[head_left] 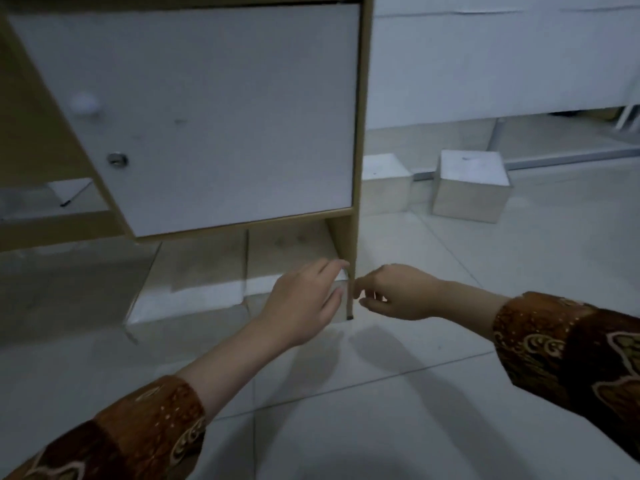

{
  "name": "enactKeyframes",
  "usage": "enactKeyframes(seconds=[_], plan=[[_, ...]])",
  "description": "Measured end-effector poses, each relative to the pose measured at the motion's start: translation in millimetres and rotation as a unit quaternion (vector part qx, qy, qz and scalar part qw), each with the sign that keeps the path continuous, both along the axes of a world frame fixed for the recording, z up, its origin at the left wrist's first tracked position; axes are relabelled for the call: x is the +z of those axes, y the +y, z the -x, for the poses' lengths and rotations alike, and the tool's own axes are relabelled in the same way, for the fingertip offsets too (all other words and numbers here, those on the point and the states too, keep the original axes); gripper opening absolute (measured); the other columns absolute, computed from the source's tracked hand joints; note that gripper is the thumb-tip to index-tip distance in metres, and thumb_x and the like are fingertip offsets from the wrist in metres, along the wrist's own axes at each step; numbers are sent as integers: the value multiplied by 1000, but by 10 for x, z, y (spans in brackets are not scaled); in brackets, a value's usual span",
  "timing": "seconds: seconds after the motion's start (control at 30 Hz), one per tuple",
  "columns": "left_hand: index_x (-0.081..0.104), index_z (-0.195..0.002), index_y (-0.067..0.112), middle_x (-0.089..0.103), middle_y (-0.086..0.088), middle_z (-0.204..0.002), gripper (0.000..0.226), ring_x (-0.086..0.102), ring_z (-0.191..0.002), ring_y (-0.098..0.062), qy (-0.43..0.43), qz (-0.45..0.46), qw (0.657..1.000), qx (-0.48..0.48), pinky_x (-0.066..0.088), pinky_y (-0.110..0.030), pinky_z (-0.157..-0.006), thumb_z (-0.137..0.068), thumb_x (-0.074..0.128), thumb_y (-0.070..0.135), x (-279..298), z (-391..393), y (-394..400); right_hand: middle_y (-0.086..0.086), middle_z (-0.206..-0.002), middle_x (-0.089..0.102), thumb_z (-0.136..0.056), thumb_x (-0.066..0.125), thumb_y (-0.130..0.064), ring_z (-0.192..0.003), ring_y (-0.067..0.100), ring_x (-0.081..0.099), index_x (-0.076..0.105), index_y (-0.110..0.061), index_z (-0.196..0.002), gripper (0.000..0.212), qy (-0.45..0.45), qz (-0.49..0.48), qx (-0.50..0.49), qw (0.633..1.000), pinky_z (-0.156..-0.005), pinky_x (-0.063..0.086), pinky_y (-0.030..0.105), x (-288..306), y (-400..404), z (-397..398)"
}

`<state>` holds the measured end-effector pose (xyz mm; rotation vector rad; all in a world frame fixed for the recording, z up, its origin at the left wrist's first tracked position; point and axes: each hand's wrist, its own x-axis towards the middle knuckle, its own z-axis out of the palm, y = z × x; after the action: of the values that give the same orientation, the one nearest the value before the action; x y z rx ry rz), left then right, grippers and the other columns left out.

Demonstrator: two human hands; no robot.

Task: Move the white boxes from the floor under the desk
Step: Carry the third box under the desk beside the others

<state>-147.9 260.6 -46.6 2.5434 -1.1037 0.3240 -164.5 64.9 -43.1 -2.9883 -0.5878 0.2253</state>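
Two white boxes lie side by side on the floor under the desk cabinet (214, 112): one on the left (194, 278) and one on the right (287, 254). My left hand (304, 303) lies flat on the right box's near corner, fingers spread. My right hand (398, 292) hovers just right of the cabinet's wooden leg (351, 271), fingers curled and holding nothing. Two more white boxes stand on the floor behind the cabinet, a nearer one (384, 181) and one further right (471, 185).
The cabinet has a white door with a round knob (85, 103) and a lock (117, 160). A white-draped table with metal legs (495, 136) stands at the back right. Pale floor tiles (381, 410) fill the foreground.
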Motion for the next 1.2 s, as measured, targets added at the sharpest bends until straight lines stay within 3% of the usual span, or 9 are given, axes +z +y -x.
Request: enactKeyframes(seconds=[0.3,0.7,0.87,1.03,1.2], plan=[[49,-128,20,60,-2,-124,37,57,-113,-21,13,3,1000,-5,48,-37,-91,-93,45,28,-10,-256,-1466,2,-103,71,-93,45,-36,-91,22,64,60,-21,-114,30,-36,-49,-160,985,-80,53,38,-96,-1539,-408],[53,-124,16,63,-8,-116,42,59,-107,-30,26,-32,995,89,45,-40,-91,-86,43,30,-219,-1500,-2969,13,-134,48,-92,51,-30,-119,33,48,48,-13,-132,44,-55,-95,-290,951,-97,44,42,-622,-3474,-1637],[54,-123,16,65,-6,-114,44,59,-106,-29,11,-63,994,93,40,-39,-96,-84,41,33,-375,-2020,-3562,16,-145,36,-89,53,-30,-132,34,35,35,-11,-140,58,-56,-81,-321,942,-106,34,44,-793,-4180,-2294],[52,-125,19,63,-3,-117,37,58,-109,-25,34,-30,994,99,33,-37,-101,-90,45,32,-413,-2380,-3977,15,-160,3,-88,55,-36,-147,33,3,10,-12,-150,80,-22,19,-353,935,-116,12,52,-938,-4734,-2803],[52,-124,21,64,-1,-118,34,57,-112,-21,71,4,992,100,31,-34,-103,-92,48,31,-526,-2384,-4067,12,-152,24,-85,55,-40,-141,32,20,19,-10,-147,78,23,60,-369,927,-115,9,57,-1138,-4970,-3002]])
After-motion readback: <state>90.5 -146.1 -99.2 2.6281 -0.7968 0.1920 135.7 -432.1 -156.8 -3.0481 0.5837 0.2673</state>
